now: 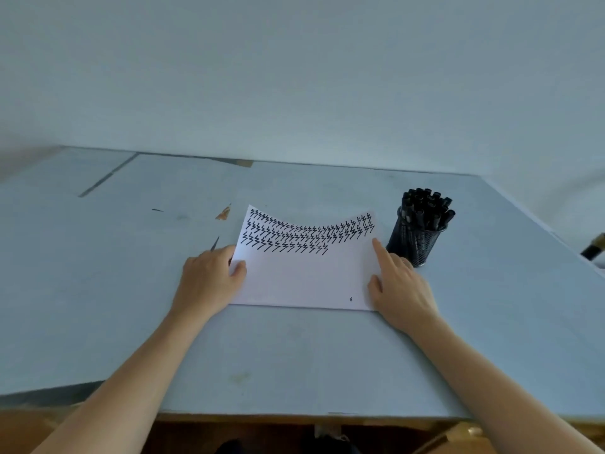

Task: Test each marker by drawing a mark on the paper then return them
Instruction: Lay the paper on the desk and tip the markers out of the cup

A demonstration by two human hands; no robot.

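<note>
The left hand (209, 280) presses the left edge of the paper (304, 276) with loosely bent fingers; the right hand (397, 286) rests on the right edge, index finger straight. Neither holds anything. The markers (427, 208) stand in a mesh cup (415, 242) on the worktop (294, 355), just right of the paper.

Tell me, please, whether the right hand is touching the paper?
Touching. The head view shows the right hand lying on the right edge of the paper, forefinger stretched along it, with no gap visible.

Matt white paper (304, 276); black mesh cup (415, 239); smooth matt pale-blue tabletop (294, 355).
</note>
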